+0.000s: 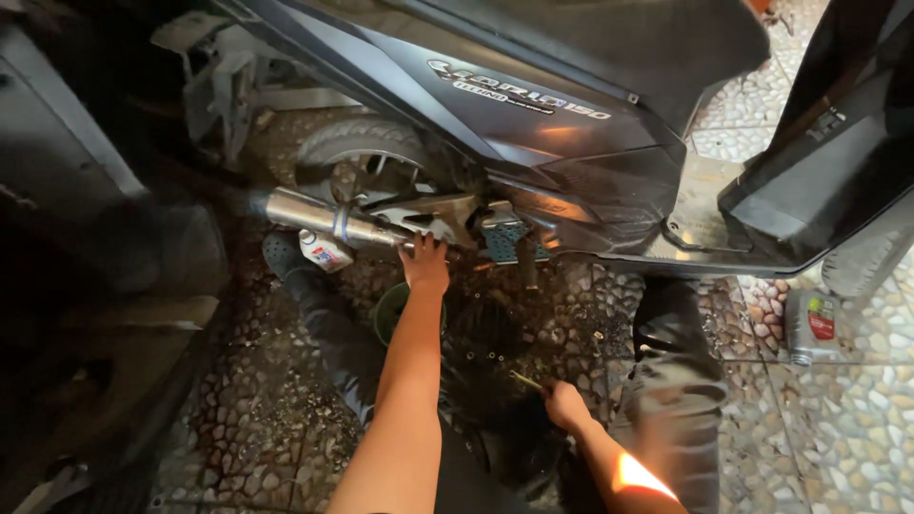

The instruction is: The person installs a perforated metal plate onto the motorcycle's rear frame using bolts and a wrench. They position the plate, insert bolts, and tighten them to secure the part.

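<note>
Here we see the left hand (425, 263) reaching up under the scooter (533, 114), its fingers curled against the underside just beside the silver exhaust pipe (328, 219); if it grips some part there, we cannot tell. The right hand (566, 404) is low, near the floor, and its fingers are closed narrow around a thin yellowish tool (526, 381), which points to the left over the dark, wet stone floor (838, 438). Below the left forearm stands a green round container (388, 314). A small white bottle (326, 253) lies under the exhaust pipe. Behind the pipe we see the rear wheel (357, 143). Far to the right, a grey oil bottle (811, 326) stands on the floor.
</note>
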